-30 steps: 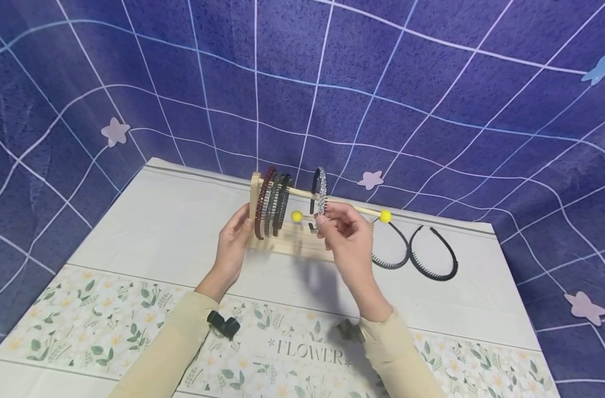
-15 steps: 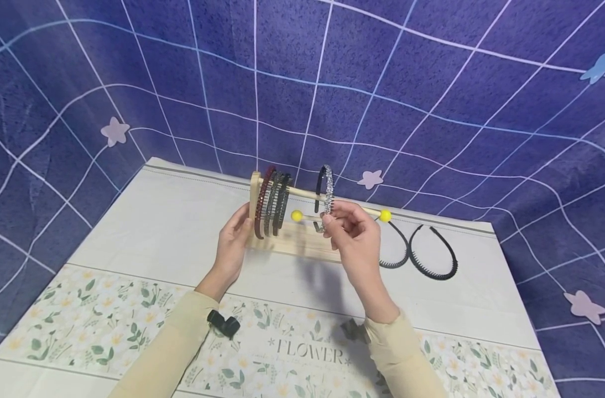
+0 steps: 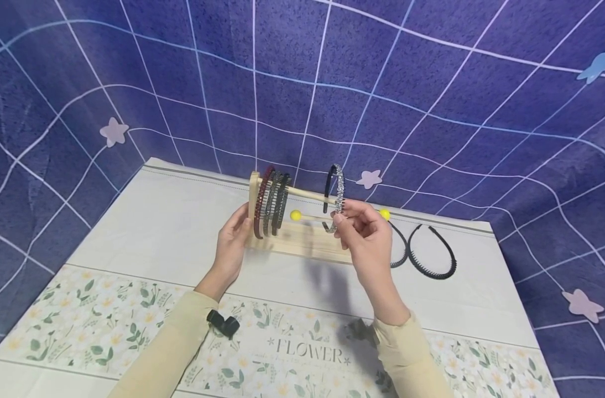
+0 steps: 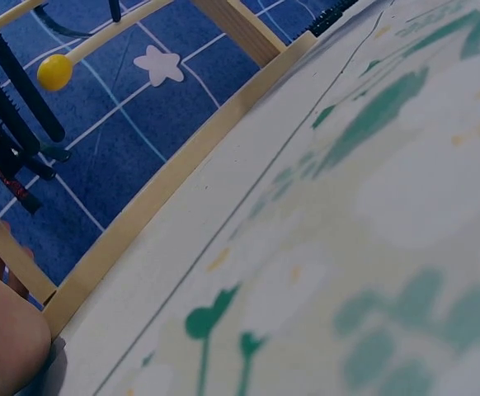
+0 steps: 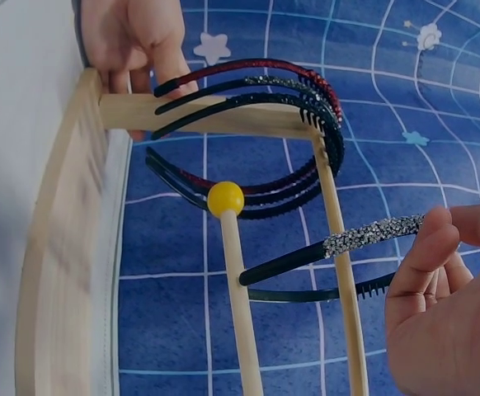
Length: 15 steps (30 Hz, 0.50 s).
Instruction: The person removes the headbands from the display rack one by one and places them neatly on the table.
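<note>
My left hand (image 3: 231, 237) grips the left upright (image 3: 253, 193) of a wooden headband rack, thumb in front and fingers behind. Beside that upright hang a dark red headband (image 3: 261, 207) and dark toothed headbands (image 3: 281, 207); all loop round the upper rod (image 5: 332, 198). Farther right, my right hand (image 3: 369, 232) pinches a silver glitter headband (image 3: 339, 185) between thumb and fingers. In the right wrist view its black ends point toward the lower rod (image 5: 242, 313), which is tipped by a yellow ball (image 5: 225, 199). The upper rod passes through this headband's loop.
Two black toothed headbands lie on the table right of the rack, the nearer one (image 3: 399, 260) partly hidden by my right hand, the other (image 3: 434, 275) in full view. A second yellow ball (image 3: 384, 213) caps the upper rod. Behind stands a blue gridded backdrop (image 3: 292, 99).
My right hand has slid the silver glitter headband rightward along the upper rod, away from the other hung headbands. My left hand has stayed on the upright.
</note>
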Motion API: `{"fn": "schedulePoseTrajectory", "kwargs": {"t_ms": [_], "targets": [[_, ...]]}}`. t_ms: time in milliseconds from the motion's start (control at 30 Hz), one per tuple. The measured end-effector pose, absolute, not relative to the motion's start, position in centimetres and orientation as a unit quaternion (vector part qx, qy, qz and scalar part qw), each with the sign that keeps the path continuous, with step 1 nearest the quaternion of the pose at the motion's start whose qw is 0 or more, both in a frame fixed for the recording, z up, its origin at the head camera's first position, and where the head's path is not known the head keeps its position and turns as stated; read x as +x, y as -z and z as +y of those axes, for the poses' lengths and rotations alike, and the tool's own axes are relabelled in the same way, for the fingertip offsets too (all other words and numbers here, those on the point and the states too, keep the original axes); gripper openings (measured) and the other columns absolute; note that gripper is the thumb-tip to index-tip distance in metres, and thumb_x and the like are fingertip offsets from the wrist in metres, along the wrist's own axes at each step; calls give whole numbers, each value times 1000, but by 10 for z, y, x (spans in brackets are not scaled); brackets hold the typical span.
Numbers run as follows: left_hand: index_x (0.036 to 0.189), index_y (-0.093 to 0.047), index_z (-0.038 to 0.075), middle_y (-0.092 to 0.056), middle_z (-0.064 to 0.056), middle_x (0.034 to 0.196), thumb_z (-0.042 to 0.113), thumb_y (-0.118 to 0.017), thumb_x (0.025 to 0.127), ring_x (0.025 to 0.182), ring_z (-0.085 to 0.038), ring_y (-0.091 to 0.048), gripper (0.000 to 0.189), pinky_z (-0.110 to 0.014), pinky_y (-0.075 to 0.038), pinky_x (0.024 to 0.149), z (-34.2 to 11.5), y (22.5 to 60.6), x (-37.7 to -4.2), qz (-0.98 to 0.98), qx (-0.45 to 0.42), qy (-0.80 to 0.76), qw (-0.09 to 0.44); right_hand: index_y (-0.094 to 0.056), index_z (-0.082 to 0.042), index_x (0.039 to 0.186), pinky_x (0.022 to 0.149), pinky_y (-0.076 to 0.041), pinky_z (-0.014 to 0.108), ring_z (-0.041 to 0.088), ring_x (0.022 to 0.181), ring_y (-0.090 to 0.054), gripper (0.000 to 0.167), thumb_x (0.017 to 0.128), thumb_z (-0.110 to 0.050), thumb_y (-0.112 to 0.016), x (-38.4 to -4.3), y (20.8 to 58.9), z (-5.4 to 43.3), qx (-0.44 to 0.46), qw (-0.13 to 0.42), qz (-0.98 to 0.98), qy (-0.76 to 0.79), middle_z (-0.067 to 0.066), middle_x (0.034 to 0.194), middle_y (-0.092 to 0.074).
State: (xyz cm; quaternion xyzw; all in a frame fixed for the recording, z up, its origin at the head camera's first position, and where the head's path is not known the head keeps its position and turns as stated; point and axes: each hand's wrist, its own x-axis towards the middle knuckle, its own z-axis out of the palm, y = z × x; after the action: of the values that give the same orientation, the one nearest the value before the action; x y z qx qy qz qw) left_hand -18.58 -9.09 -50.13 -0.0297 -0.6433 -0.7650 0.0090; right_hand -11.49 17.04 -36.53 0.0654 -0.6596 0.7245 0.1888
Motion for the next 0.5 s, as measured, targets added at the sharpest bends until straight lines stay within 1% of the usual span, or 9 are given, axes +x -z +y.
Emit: {"fn": "schedulePoseTrajectory", "kwargs": {"t_ms": [167,300,500], "targets": [[172,-37,6,-37,-11,178,22,-49,119,165,-28,-32,57,-33,-33,135,-91,501,-186,-648,-28,761,8,-77,-2,113,46,-47,18,9,63,-64,22,94,10,-74,-114,362,175,63,198,-659,-723,-3,88,-74],[172,-37,6,-38,-10,178,21,-49,119,164,-27,-34,56,-31,-35,134,-91,501,-186,-647,-28,762,8,-79,-8,111,45,-48,18,8,63,-64,26,94,11,-73,-114,359,179,60,204,-654,-726,-3,88,-73],[172,-37,6,-37,-10,178,21,-49,119,164,-28,-34,56,-31,-34,135,-92,502,-186,-648,-26,761,9,-80,-12,109,46,-50,17,8,63,-64,28,95,11,-73,-114,357,187,51,215,-646,-730,-2,88,-72]]}}
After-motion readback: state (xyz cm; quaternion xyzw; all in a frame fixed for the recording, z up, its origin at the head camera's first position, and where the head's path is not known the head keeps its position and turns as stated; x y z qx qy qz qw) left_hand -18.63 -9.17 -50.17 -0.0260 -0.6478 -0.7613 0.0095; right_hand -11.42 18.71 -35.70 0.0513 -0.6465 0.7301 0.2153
